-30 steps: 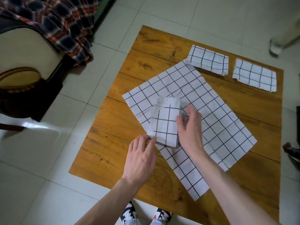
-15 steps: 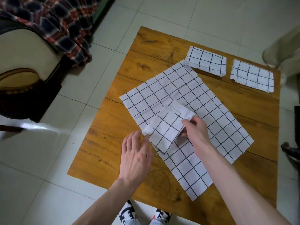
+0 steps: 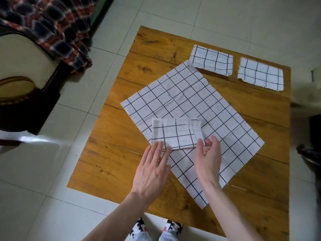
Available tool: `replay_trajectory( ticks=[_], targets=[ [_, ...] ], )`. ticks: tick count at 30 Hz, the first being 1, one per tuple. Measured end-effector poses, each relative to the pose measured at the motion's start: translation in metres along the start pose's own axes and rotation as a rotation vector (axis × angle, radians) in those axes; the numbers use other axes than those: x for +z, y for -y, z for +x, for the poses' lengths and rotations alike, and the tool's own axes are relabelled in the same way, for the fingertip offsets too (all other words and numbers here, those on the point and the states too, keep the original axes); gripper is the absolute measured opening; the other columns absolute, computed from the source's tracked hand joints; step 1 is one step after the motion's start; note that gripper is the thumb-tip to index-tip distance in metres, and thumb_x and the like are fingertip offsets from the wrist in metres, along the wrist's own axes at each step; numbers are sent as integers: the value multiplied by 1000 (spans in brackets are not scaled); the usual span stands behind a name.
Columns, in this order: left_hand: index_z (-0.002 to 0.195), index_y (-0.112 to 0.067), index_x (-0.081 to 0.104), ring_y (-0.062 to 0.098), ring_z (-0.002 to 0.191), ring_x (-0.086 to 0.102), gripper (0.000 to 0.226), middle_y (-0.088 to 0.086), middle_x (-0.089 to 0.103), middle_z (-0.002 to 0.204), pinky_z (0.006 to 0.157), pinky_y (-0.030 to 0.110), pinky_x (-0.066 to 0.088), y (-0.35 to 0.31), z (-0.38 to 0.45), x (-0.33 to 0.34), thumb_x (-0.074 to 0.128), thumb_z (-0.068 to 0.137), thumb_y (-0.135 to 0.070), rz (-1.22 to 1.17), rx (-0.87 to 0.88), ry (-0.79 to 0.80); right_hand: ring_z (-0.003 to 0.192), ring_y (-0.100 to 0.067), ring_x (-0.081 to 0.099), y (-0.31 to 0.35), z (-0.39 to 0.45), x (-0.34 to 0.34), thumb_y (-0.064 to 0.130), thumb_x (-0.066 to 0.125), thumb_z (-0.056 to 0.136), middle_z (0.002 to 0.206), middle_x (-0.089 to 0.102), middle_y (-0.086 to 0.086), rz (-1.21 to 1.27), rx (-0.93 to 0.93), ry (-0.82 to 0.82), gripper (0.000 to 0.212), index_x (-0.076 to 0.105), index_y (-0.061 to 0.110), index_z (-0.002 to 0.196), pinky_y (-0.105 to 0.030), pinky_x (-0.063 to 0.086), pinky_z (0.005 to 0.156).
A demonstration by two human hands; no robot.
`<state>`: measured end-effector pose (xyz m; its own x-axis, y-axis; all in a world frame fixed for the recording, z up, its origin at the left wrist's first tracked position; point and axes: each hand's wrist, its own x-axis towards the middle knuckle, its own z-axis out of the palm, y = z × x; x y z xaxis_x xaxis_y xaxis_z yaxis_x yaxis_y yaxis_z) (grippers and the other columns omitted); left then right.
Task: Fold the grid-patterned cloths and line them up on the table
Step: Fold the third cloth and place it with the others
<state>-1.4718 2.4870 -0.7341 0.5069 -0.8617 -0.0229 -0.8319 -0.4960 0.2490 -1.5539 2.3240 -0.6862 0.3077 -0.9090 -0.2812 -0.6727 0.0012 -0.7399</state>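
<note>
A low wooden table [image 3: 111, 159] with a worn orange-brown plank top stands on a floor of pale glossy tiles [image 3: 43, 171]. Off its left side is a cream-cushioned chair with a dark frame [image 3: 26, 66], and a red, navy and white plaid cloth [image 3: 52, 23] hangs over the chair's back. The toes of black-and-white shoes [image 3: 139, 225] show just below the table's near edge. No writing or label can be read anywhere.

A large unfolded white cloth with a black grid [image 3: 191, 101] lies spread at an angle across the middle of the table, one corner reaching toward the near edge. On top of it, toward the near side, lies a small folded white grid cloth [image 3: 175, 133]. Along the far edge, two more folded grid cloths sit side by side: the left one [image 3: 211, 60] touches the far corner of the spread cloth, the right one [image 3: 260, 75] lies near the far right corner.

The left hand [image 3: 152, 169] is flat with straight fingers, its tips resting on the near left corner of the small folded cloth. The right hand [image 3: 208, 157] is loosely spread at that cloth's near right corner, fingertips at its edge, gripping nothing.
</note>
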Motion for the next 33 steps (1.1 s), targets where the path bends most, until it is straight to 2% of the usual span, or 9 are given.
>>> replay_trajectory(
  ticks=[3,5,7,9,12,17,26,30,33],
  targets=[
    [164,-15,28,31,160,16,61,17,24,170,128,50,23,-2,-1,2,47,110,-37,-3,-14,21,138,-24,50,-21,-5,-3,29,42,112,154,48,-8,-377,-469,-40,46,42,13,155,-36,53,102],
    [163,-15,29,31,160,14,60,17,23,170,128,51,23,-4,-1,2,46,110,-37,-5,-32,22,155,-21,32,-33,-9,-1,35,33,114,168,33,-5,-550,-733,149,52,36,15,161,-38,36,120],
    [163,-15,31,32,161,12,59,17,21,171,128,51,22,-5,-1,3,44,109,-35,3,-41,17,161,-15,12,-38,-15,3,46,23,114,174,17,1,-684,-873,348,58,24,19,166,-41,20,130],
    [164,-16,29,32,161,7,60,16,17,172,129,51,19,-6,-1,4,42,107,-33,11,-46,13,161,-12,5,-43,-18,7,52,25,113,175,11,3,-778,-937,427,64,19,19,167,-44,14,130],
    [165,-20,23,34,161,0,63,13,11,174,130,52,14,-4,-3,6,45,108,-34,12,-58,30,161,-11,1,-49,-19,11,58,26,111,175,6,3,-839,-907,438,70,12,19,168,-42,8,129],
    [165,-23,25,33,161,0,59,10,10,174,129,54,18,2,-3,6,37,110,-41,-5,-56,57,161,-12,-1,-59,-17,9,63,18,109,176,1,4,-891,-850,421,73,8,20,168,-45,10,128],
    [167,-31,1,27,161,-12,63,5,-6,175,130,50,9,11,-6,-1,20,112,-55,35,-5,135,162,-15,3,-80,-3,-13,64,19,108,176,3,-1,-884,-736,314,77,5,17,168,-44,13,129],
    [167,-31,3,27,161,-11,63,5,-5,175,130,49,7,10,-6,-3,22,112,-54,11,-5,118,162,-14,-5,-79,-4,-14,65,10,107,176,-3,0,-863,-645,290,77,-1,18,168,-42,9,131],
    [166,-30,20,27,162,-4,58,6,8,175,130,50,11,6,-4,-5,26,112,-49,-38,-40,80,161,-12,-7,-78,-5,-12,65,8,107,176,-3,2,-837,-619,287,75,-1,21,168,-43,5,131]
  ],
)
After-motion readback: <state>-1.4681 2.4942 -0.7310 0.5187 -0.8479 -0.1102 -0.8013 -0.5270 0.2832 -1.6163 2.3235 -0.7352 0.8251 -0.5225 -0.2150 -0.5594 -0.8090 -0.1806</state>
